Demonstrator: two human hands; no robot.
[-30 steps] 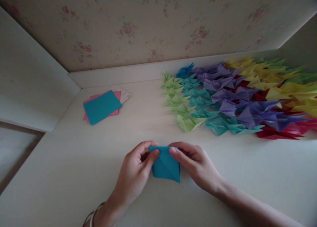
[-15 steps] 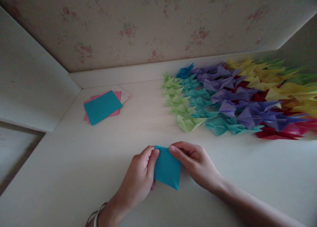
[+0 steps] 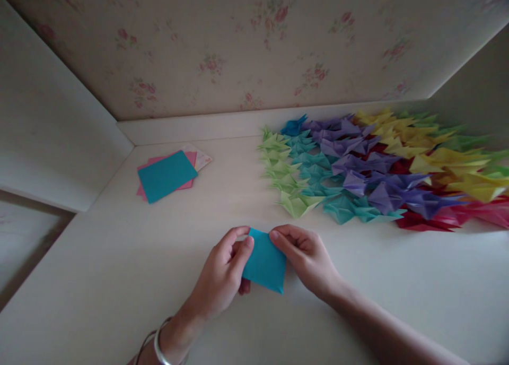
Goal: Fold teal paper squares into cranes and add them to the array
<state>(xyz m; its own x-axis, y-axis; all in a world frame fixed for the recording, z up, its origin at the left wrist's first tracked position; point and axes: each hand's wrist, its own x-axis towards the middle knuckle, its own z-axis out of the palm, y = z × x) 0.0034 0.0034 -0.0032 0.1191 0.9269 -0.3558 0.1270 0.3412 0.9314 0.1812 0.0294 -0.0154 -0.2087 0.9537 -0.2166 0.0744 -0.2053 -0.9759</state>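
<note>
Between both hands is a blue folded paper square (image 3: 265, 261), held up over the white table. My left hand (image 3: 226, 267) pinches its upper left edge, the thumb on the face and the fingers behind it. At the upper right corner my right hand (image 3: 304, 256) grips the paper between thumb and curled fingers. The lower corner points down toward me and hangs free. What the fingers do behind the paper is hidden.
Left on the white table (image 3: 131, 269) lies a stack of blue and pink paper sheets (image 3: 167, 176). Many folded paper cranes (image 3: 350, 166) in green, teal, purple, yellow and red fill the back right. A flowered wall (image 3: 222, 41) rises behind, and a white panel (image 3: 47, 105) stands at left.
The view has shifted slightly. Both hands still grip the blue paper, which has tilted a little, and its lower corner looks higher in the picture.
</note>
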